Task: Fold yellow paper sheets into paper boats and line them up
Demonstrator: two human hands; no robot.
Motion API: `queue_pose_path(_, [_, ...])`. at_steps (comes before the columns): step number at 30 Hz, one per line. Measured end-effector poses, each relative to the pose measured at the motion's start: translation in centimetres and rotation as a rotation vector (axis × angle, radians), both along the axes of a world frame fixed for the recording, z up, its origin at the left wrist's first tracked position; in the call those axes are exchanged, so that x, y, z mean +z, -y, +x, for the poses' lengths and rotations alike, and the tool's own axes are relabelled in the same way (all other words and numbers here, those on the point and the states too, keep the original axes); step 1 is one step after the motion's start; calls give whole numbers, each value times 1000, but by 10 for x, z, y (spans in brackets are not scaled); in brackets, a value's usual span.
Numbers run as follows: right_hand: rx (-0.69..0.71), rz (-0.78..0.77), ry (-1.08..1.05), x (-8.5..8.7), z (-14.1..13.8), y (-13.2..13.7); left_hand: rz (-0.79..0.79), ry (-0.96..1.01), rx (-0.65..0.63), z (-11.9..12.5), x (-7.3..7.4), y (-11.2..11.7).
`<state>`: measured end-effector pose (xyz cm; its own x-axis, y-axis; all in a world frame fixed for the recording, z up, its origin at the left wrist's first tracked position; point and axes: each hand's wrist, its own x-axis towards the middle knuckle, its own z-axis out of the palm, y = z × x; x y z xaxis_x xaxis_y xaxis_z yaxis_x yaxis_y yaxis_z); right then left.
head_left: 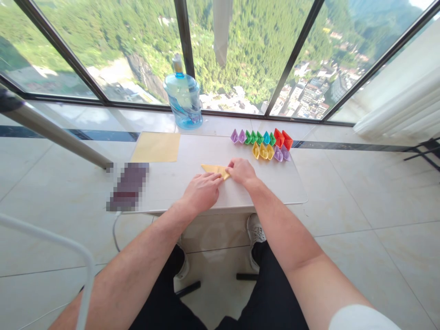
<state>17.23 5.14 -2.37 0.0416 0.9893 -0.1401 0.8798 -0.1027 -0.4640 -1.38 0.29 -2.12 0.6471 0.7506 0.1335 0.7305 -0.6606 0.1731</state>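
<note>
A piece of folded yellow paper lies on the white table between my hands. My left hand rests over its near edge, fingers stretched out and pressing it down. At the paper's right end, my right hand pinches a corner between thumb and fingers. Beyond the right hand stand small folded paper boats: purple boats, green boats, a blue boat, red boats and yellow boats. Flat yellow paper lies at the table's back left.
A blue water jug stands on the floor behind the table, by the windows. A pixelated phone-like thing is at the left edge, with a cable below. A grey pole slants in from the left.
</note>
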Motion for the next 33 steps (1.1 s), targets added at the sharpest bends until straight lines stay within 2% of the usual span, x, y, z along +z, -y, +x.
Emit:
queue_pose_path(15, [-14, 9, -2, -4, -1, 1, 15, -43, 5, 1, -5, 2])
queue_pose_path(23, [-22, 189, 8, -9, 5, 25, 9, -49, 6, 2, -5, 1])
queue_pose_path(33, [-151, 114, 27, -7, 3, 30, -22, -57, 23, 2, -5, 0])
